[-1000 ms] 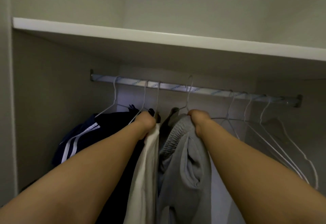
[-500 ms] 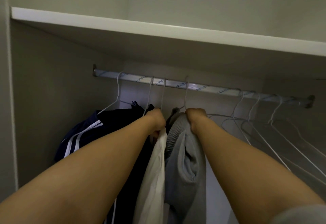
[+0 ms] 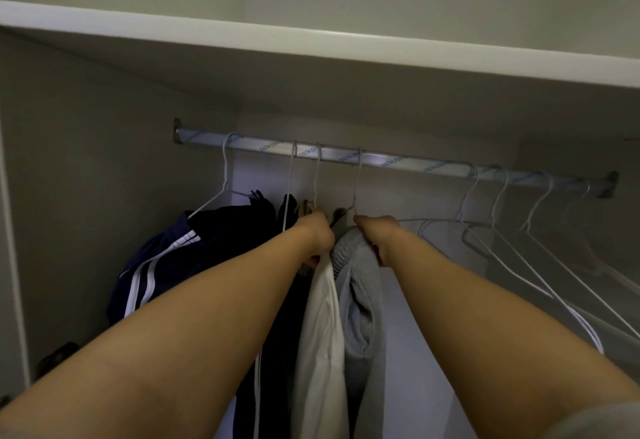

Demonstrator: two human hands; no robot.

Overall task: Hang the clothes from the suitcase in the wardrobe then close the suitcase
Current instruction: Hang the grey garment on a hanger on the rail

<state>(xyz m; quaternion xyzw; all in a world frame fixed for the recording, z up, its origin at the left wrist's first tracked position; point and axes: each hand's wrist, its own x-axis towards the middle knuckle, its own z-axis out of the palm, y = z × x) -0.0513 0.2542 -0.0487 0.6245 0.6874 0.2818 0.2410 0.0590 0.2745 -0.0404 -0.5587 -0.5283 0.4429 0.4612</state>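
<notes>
Grey sweatpants (image 3: 360,300) hung about the middle of the wardrobe, on a thin white wire hanger (image 3: 356,189) hooked over the rail (image 3: 398,161). Soft fleecy knit, with the bunched elastic waistband up top. Their long axis ran straight down, waistband toward the rail and legs dropping out of the bottom of the view.

The right hand (image 3: 375,234) was on the waistband right under the hook, fingers curled into the grey fabric. The left hand (image 3: 317,236) gripped the top of a smooth white garment (image 3: 320,317) touching the sweatpants on their left; most of its fingers were hidden behind the cloth.

Further left hung a dark navy jacket (image 3: 166,265) with white stripes. The rail was a shiny metal bar with printed wrap on it. Off to the right were a few bare wire hangers (image 3: 502,231), and a flat white shelf (image 3: 311,40) ran above it all.
</notes>
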